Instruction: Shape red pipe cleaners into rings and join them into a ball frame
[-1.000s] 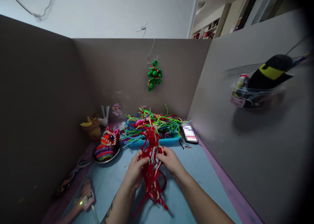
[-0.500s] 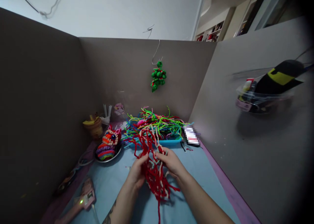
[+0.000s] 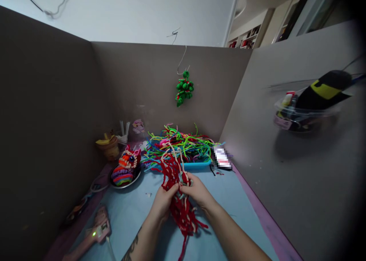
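Observation:
A loose bundle of red and cream yarn strands (image 3: 183, 214) hangs between my hands, above the blue table surface (image 3: 225, 215). My left hand (image 3: 164, 200) grips it from the left, its thumb pressed on the strands. From the other side my right hand (image 3: 197, 190) pinches the same bundle, the two thumbs almost meeting. Some pale bluish-green pieces show among the strands near my fingers. Longer red ends dangle toward me. Behind the bundle, a blue tray (image 3: 197, 165) holds a heap of multicoloured yarn strands (image 3: 197, 144).
At left, a metal bowl (image 3: 130, 184) carries a striped knotted figure (image 3: 124, 173); a pink glue gun (image 3: 100, 228) lies nearer me. A phone (image 3: 222, 158) rests right of the tray. A green-red ornament (image 3: 184, 88) hangs on the back panel, a clear container (image 3: 303, 118) on the right panel.
My hands have drawn closer together on the yarn bundle, my left hand shifting slightly right. The bundle is gathered narrower at the top.

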`<control>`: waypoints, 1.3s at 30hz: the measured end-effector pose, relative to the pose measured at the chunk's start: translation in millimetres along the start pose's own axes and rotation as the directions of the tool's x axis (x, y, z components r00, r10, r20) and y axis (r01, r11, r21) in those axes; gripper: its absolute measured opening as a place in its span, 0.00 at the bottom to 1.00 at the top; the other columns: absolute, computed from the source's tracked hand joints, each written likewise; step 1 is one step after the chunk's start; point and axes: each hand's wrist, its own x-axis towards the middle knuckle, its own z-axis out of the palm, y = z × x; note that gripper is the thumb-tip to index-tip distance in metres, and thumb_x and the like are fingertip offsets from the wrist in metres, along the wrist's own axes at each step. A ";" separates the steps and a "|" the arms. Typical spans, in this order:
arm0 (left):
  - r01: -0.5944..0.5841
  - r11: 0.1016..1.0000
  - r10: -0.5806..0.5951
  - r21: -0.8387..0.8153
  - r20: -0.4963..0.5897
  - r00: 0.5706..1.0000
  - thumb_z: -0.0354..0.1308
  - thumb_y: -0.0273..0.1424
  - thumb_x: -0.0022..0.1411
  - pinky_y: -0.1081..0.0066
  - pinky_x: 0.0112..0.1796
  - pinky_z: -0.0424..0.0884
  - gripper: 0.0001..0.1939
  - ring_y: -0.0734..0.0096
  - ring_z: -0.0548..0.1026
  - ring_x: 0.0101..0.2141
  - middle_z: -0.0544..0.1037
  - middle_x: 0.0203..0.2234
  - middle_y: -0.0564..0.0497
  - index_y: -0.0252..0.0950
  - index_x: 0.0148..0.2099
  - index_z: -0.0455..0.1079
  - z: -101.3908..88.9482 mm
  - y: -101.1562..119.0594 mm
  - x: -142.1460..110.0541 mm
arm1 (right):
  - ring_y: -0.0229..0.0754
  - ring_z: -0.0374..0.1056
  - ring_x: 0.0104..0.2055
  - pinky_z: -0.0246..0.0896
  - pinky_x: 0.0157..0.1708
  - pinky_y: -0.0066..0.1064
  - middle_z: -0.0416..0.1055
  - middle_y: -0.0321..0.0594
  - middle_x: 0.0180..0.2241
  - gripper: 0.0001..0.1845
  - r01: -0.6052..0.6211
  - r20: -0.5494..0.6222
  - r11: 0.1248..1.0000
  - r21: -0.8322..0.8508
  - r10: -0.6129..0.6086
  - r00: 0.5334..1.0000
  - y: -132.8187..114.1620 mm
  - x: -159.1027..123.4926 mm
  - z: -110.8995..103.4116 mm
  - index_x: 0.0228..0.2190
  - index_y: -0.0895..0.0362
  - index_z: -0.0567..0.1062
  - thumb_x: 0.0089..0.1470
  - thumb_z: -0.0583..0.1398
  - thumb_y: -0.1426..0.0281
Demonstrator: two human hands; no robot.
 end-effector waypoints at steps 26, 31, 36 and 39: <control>-0.021 1.000 0.021 0.006 0.014 1.000 0.67 0.26 0.45 0.65 0.41 0.70 0.13 0.58 0.78 0.36 0.82 0.32 0.43 0.31 0.38 0.77 -5.9 2.9 -1.3 | 0.38 0.66 0.29 0.60 0.34 0.30 0.71 0.32 0.28 0.22 0.017 0.031 1.000 -0.011 -0.016 0.999 2.4 -1.5 3.6 0.33 0.56 0.67 0.36 0.70 0.67; 0.015 0.999 -0.014 -0.049 0.020 1.000 0.66 0.28 0.46 0.63 0.40 0.71 0.15 0.57 0.79 0.34 0.82 0.32 0.42 0.30 0.40 0.76 -10.4 -0.3 -0.4 | 0.40 0.68 0.29 0.61 0.33 0.31 0.73 0.32 0.28 0.22 0.009 0.007 0.999 0.051 -0.010 1.000 8.2 -0.7 12.8 0.33 0.55 0.67 0.35 0.70 0.68; 0.048 0.983 -0.048 -0.177 0.005 0.999 0.67 0.27 0.45 0.67 0.34 0.72 0.19 0.63 0.79 0.30 0.81 0.30 0.47 0.35 0.42 0.73 -11.1 1.7 1.7 | 0.38 0.68 0.25 0.62 0.28 0.28 0.72 0.29 0.24 0.21 -0.063 -0.010 0.970 0.236 0.067 0.998 0.8 2.7 13.5 0.33 0.55 0.67 0.33 0.66 0.75; 0.064 0.982 -0.070 -0.177 -0.028 0.997 0.68 0.27 0.46 0.72 0.27 0.71 0.14 0.70 0.75 0.23 0.78 0.23 0.50 0.34 0.37 0.72 -14.4 1.9 3.3 | 0.35 0.64 0.19 0.62 0.24 0.28 0.66 0.25 0.18 0.18 -0.106 -0.058 0.946 0.307 0.130 0.990 -2.3 4.3 10.2 0.29 0.54 0.65 0.32 0.64 0.74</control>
